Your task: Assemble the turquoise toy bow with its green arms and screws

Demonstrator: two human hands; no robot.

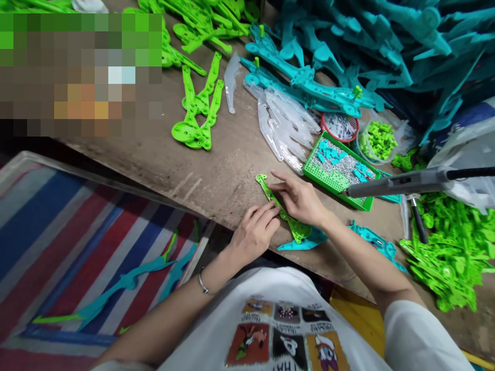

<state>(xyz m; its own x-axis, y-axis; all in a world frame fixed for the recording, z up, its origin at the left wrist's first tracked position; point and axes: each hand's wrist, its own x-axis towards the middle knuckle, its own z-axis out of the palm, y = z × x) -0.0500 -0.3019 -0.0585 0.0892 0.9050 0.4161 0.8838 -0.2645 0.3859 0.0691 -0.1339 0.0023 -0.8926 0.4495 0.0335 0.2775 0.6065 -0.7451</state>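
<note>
A narrow bright green plastic part [297, 229] with holes and a rounded end lies in front of me at the table's near edge. A teal plastic piece [315, 238] shows partly beneath its near end. My left hand [257, 229] has its fingers curled, with the fingertips on the green part's edge. Over the middle of the same part is my right hand [299, 198], its index finger stretched toward the far end and its other fingers bent inward. Whatever those bent fingers pinch is hidden.
A green tray [336, 180] holds metal bits and small teal pieces. Beside it stand a red basket [340, 126] and a clear tub [377, 141] of green clips. A grey power screwdriver [402, 181] hangs at right. Green parts [444, 257] and teal parts [367, 46] lie piled.
</note>
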